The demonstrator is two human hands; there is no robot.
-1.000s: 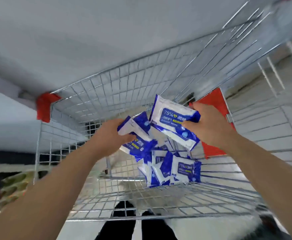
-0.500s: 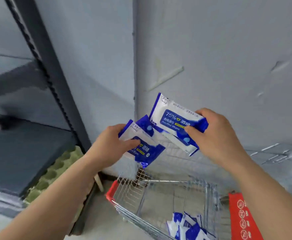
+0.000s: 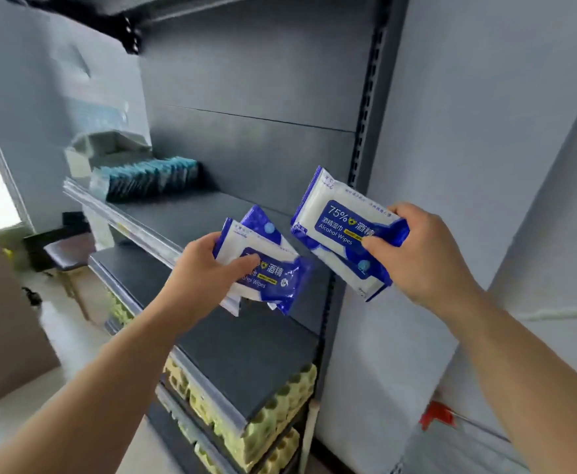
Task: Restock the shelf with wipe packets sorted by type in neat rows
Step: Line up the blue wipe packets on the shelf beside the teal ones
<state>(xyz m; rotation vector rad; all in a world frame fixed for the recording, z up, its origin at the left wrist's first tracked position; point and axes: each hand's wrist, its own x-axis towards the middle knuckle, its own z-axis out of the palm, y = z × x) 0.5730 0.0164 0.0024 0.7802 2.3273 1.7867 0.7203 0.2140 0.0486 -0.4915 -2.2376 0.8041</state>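
My left hand (image 3: 200,268) grips a small stack of blue-and-white alcohol wipe packets (image 3: 266,271), held in front of the dark grey shelf (image 3: 194,213). My right hand (image 3: 417,254) holds two more of the same wipe packets (image 3: 342,220), one on top of the other, a little higher and to the right, near the shelf's right upright. A row of teal wipe packets (image 3: 150,177) stands at the back left of that shelf. The shelf board to the right of that row is bare.
A second dark shelf board (image 3: 232,354) lies below, and yellow-green packages (image 3: 263,425) fill the lower levels. The slotted upright (image 3: 366,131) and a grey wall (image 3: 485,131) bound the right side. A red cart corner (image 3: 437,415) shows at lower right. A stool (image 3: 68,251) stands at the left.
The view has swung up from the wire cart to the shelf. Both hands have carried their wipe packets up and left, from above the cart to in front of the shelf.
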